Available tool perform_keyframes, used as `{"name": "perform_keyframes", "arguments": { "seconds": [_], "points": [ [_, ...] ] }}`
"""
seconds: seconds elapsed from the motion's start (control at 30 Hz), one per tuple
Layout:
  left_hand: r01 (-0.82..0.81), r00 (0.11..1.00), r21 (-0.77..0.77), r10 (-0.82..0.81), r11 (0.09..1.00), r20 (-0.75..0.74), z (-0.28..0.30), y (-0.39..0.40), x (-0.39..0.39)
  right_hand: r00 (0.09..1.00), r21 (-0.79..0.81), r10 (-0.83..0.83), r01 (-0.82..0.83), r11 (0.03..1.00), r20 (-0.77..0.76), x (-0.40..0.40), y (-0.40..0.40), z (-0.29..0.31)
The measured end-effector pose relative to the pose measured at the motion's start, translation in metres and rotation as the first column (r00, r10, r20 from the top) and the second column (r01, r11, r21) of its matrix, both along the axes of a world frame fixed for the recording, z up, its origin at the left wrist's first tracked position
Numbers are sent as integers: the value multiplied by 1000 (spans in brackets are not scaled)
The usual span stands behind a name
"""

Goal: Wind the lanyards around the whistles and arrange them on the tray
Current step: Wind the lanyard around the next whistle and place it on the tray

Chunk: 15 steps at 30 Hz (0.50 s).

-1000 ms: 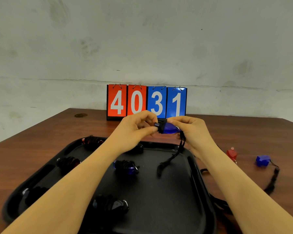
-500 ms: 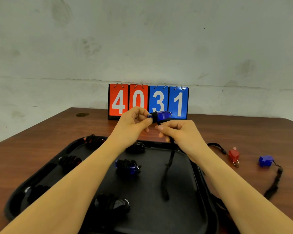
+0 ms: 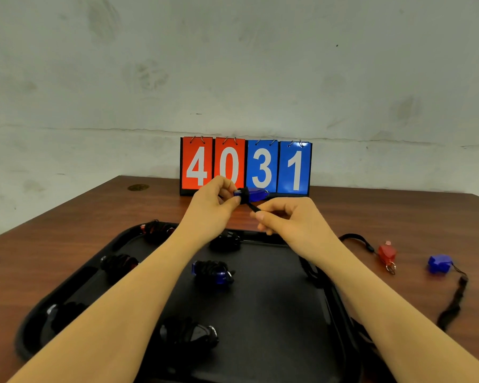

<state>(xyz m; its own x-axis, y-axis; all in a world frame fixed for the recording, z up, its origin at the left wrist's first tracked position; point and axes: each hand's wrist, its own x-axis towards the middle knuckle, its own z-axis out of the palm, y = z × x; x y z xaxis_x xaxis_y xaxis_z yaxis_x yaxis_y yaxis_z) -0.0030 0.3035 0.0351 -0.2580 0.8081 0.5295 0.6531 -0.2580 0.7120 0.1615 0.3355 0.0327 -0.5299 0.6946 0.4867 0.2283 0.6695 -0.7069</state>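
Mid-frame above the black tray (image 3: 329, 305): left hand (image 3: 213, 205) pinching the blue whistle (image 3: 256, 195), right hand (image 3: 285, 217) gripping its lanyard (image 3: 251, 207), now drawn short and taut where it dangled loose before, so winding looks partway done.

I am seeing the black tray (image 3: 274, 305) running off the bottom edge. My forearms are covering part of it, and the right hand (image 3: 291, 219) is hiding the lanyard's (image 3: 252, 207) free end.
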Motion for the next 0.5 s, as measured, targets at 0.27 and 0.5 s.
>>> {"name": "perform_keyframes", "arguments": {
  "seconds": [0.27,0.5],
  "points": [
    [31,984,25,-26,999,-177,1,-3,2,948,703,-317,206,681,29,-2,5,-7],
    [82,966,-4,-80,997,-245,3,-8,4,957,612,-288,242,753,-25,1,6,-8]
  ]
}}
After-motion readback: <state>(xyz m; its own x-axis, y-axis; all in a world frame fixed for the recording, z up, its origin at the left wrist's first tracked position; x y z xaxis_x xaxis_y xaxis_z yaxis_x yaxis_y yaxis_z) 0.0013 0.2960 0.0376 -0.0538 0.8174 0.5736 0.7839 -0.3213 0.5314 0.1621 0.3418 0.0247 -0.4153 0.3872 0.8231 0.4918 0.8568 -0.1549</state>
